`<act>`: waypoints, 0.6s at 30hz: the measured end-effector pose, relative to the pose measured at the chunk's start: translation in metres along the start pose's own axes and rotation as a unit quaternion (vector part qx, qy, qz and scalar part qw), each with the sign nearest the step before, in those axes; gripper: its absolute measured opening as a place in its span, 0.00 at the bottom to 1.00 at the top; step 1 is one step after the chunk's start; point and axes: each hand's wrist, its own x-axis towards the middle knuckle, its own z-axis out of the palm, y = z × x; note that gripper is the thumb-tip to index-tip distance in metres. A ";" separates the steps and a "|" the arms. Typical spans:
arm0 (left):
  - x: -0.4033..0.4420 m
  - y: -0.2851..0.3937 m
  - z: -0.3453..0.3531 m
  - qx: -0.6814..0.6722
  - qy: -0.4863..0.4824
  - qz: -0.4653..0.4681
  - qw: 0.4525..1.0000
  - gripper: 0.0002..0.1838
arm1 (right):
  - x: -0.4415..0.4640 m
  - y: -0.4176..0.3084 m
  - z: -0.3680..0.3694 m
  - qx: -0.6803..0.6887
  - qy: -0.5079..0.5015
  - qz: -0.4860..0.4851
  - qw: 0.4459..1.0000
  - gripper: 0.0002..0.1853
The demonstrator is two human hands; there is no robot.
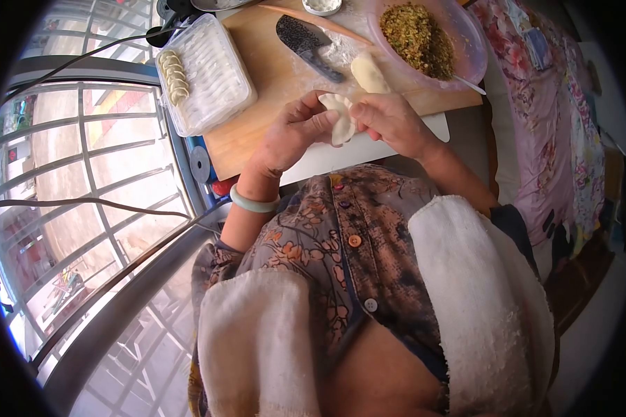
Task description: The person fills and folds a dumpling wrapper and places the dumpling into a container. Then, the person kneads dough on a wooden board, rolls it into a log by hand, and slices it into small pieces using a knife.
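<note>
A pale, half-moon dumpling [341, 119] is held upright between both hands, above the front edge of the wooden board [240, 146]. My left hand [300, 128], with a pale bangle on its wrist, pinches the dumpling's left side between thumb and fingers. My right hand [394, 124] has its thumb and fingertips closed on the right edge. Just beyond the hands lies a roll of dough [370, 74]. A dark-bladed knife [306, 47] rests on the floured board. The pink bowl [474, 52] at the upper right contains chopped filling [416, 38] and a spoon.
A clear plastic tray [238, 73] at the left end of the board holds several dumplings [173, 78]. A rolling pin [316, 23] and a small white dish [322, 5] are at the back. A barred window [90, 160] is on the left, flowered cloth [535, 139] on the right.
</note>
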 end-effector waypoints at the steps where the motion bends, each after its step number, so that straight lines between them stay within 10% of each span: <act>1: 0.001 0.000 0.000 -0.006 0.009 0.006 1.000 0.14 | 0.000 0.001 0.000 0.004 -0.011 -0.001 1.000 0.16; 18: -0.001 -0.006 -0.013 -0.016 0.035 0.018 0.999 0.15 | 0.003 0.009 0.004 -0.022 -0.029 0.029 0.999 0.18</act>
